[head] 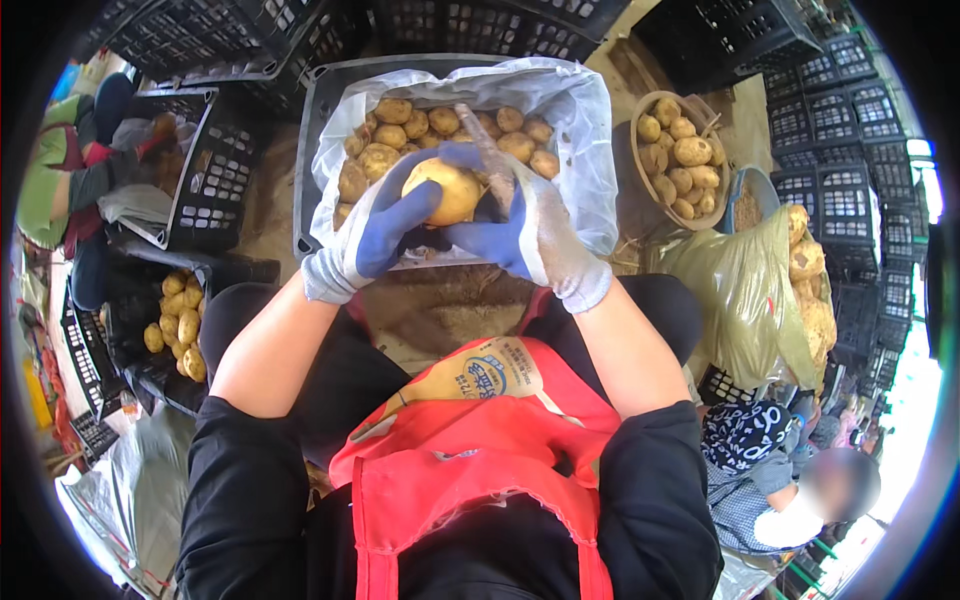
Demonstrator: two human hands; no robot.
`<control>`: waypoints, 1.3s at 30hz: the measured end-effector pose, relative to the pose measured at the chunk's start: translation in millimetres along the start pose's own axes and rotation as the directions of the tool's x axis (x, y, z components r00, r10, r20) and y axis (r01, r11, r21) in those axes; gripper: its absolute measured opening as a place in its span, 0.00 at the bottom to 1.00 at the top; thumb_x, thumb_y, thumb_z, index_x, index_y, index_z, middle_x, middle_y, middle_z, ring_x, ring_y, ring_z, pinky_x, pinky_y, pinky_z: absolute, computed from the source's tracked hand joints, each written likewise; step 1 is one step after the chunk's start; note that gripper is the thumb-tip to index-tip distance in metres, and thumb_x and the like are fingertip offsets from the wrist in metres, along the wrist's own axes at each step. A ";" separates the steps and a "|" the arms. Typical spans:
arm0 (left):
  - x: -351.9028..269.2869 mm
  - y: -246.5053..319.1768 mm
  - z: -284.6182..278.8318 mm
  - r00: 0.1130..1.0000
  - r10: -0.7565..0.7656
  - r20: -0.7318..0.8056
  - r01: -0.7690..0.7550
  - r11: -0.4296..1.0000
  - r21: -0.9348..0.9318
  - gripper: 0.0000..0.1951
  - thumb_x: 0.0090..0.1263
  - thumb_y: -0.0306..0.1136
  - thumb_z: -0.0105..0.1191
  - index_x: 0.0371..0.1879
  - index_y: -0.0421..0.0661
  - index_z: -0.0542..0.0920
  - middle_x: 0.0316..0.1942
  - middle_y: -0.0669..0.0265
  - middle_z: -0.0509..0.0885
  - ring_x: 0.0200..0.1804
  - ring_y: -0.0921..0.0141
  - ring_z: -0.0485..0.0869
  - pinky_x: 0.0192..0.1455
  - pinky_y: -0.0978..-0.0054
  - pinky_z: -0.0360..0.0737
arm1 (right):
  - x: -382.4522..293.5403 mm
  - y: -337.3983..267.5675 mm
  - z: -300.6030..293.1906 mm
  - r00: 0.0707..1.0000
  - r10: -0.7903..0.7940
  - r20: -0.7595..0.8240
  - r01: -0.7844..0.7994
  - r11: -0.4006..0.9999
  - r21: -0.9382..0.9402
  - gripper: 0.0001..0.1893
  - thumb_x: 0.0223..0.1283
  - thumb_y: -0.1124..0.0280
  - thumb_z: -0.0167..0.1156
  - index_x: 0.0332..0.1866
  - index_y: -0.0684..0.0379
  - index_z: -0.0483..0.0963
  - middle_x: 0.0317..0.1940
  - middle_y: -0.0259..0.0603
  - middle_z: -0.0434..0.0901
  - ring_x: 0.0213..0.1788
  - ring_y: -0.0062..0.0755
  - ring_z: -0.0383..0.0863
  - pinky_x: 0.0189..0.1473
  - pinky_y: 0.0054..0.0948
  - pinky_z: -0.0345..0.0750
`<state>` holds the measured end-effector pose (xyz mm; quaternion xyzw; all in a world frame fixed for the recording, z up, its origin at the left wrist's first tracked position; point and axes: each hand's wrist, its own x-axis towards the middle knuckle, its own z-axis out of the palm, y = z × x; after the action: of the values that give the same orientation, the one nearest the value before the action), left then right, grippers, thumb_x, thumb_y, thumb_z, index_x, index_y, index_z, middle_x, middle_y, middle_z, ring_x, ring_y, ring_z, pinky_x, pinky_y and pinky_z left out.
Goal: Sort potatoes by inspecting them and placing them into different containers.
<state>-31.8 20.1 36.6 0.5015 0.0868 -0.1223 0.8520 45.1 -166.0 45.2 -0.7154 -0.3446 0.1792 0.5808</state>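
Note:
My left hand [394, 217], in a blue-and-white coated work glove, holds a large yellow potato [450, 191] above the near side of a plastic crate [306, 161]. My right hand [532, 217], gloved the same way, grips a rough brown wooden stick [484, 146] that slants up and away. The stick's lower end is hidden in the glove, so I cannot tell whether it is a tool's handle. My right fingers reach the underside of the potato. Inside the crate, a white translucent liner [585, 142] surrounds several potatoes [390, 135].
At right stand a round basket of potatoes [646, 161], a blue bowl [765, 187] and a yellowish plastic bag [739, 292] holding potatoes. A black crate [217, 172] and a potato-filled container [139, 330] are at left. Stacked crates [510, 22] border the far side. Other people sit on both sides.

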 end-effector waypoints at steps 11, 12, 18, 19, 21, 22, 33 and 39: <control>18.8 0.6 -8.5 0.924 0.371 -0.089 -0.224 0.717 0.660 0.40 0.58 0.27 0.70 0.70 0.39 0.63 0.55 0.60 0.79 0.55 0.72 0.80 0.59 0.73 0.79 | 20.6 3.3 3.4 0.912 0.409 -0.023 -0.397 0.898 0.191 0.29 0.64 0.59 0.64 0.66 0.67 0.71 0.40 0.39 0.82 0.34 0.20 0.79 0.39 0.22 0.78; 19.2 -1.6 -8.0 0.894 0.449 -0.017 -0.257 0.542 0.800 0.40 0.58 0.26 0.70 0.70 0.40 0.62 0.55 0.61 0.79 0.54 0.72 0.80 0.58 0.73 0.79 | 21.4 2.5 4.6 0.910 0.413 -0.026 -0.401 0.895 0.194 0.29 0.64 0.59 0.64 0.66 0.67 0.71 0.40 0.39 0.82 0.34 0.20 0.79 0.39 0.22 0.78; 22.6 -8.5 -0.1 0.985 0.171 -0.031 -0.158 0.954 0.254 0.42 0.58 0.23 0.68 0.72 0.45 0.61 0.56 0.63 0.77 0.54 0.74 0.80 0.55 0.75 0.80 | 20.9 1.4 -6.5 0.880 0.432 -0.198 -0.402 0.899 0.176 0.34 0.70 0.66 0.52 0.80 0.54 0.53 0.29 0.36 0.81 0.23 0.17 0.75 0.29 0.21 0.77; 21.6 -9.1 2.7 0.990 0.143 -0.007 -0.137 0.962 0.236 0.42 0.58 0.23 0.68 0.72 0.46 0.61 0.56 0.63 0.77 0.54 0.74 0.80 0.54 0.75 0.81 | 19.4 1.9 -6.6 0.908 0.360 -0.213 -0.340 0.932 0.126 0.33 0.71 0.66 0.51 0.80 0.52 0.53 0.26 0.35 0.80 0.21 0.16 0.73 0.28 0.21 0.76; 17.0 -3.7 7.6 0.993 0.065 -0.095 -0.039 0.967 0.250 0.32 0.61 0.25 0.65 0.66 0.45 0.68 0.51 0.63 0.80 0.50 0.73 0.81 0.48 0.77 0.82 | 11.2 -8.9 -10.8 0.882 0.464 -0.081 -0.438 0.872 0.220 0.33 0.72 0.65 0.51 0.81 0.53 0.52 0.27 0.35 0.80 0.23 0.14 0.72 0.28 0.18 0.74; 17.4 -4.0 3.3 0.987 0.134 -0.087 -0.108 0.962 0.251 0.29 0.63 0.30 0.62 0.64 0.45 0.68 0.52 0.61 0.80 0.51 0.70 0.82 0.49 0.74 0.83 | 10.2 -3.5 -7.1 0.895 0.439 -0.081 -0.395 0.863 0.316 0.31 0.72 0.62 0.53 0.78 0.54 0.57 0.30 0.36 0.81 0.25 0.15 0.74 0.30 0.20 0.75; -146.6 74.2 -174.4 0.531 0.844 0.070 0.192 -0.201 0.961 0.37 0.51 0.22 0.68 0.64 0.38 0.68 0.56 0.54 0.80 0.57 0.62 0.82 0.61 0.68 0.79 | 1.6 30.5 0.9 0.774 0.585 0.243 -0.508 0.344 0.789 0.32 0.68 0.38 0.51 0.52 0.63 0.70 0.32 0.47 0.83 0.29 0.40 0.81 0.32 0.44 0.82; -321.6 -4.9 -266.8 0.342 0.684 -0.644 0.930 -0.148 0.337 0.40 0.64 0.57 0.63 0.64 0.33 0.73 0.59 0.45 0.80 0.63 0.50 0.79 0.66 0.60 0.74 | 14.6 17.5 -43.7 0.819 0.571 -0.052 -0.235 0.417 0.878 0.32 0.70 0.36 0.45 0.48 0.62 0.73 0.33 0.47 0.84 0.25 0.32 0.80 0.30 0.35 0.82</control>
<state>-347.1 290.5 -9.1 0.8592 0.4931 0.0200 -0.1352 89.0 -188.2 42.0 -0.4250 0.0790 0.3307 0.8389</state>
